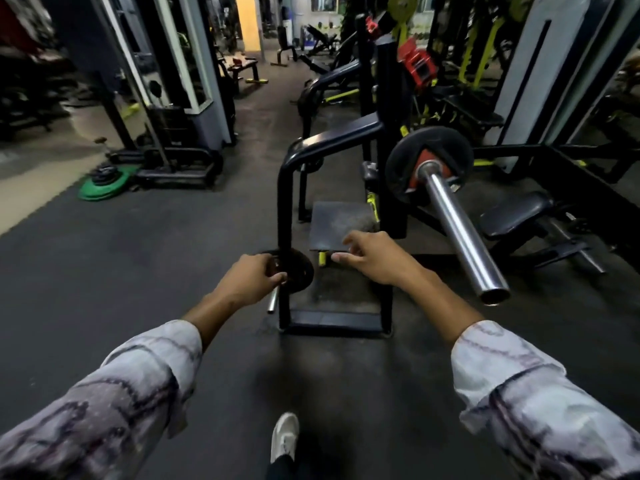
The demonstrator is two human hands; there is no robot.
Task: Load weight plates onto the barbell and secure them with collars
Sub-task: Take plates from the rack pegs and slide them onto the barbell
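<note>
The left hand [251, 279] grips a small black weight plate [297, 271] on a low storage peg [272, 301] of the black rack [284, 209]; the right hand [372, 258] hovers open just right of it. The barbell sleeve [460, 230] lies up and right, its long axis running near-right to far-left, one plate [429, 164] already on, nearer the right hand. Dark rubber floor [138, 265], gym machines around.

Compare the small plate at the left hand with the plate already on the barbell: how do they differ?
The small plate sits low on a storage peg, gripped by the left hand; the loaded plate sits on the barbell sleeve, untouched. The small plate looks smaller. Both are black and round.
</note>
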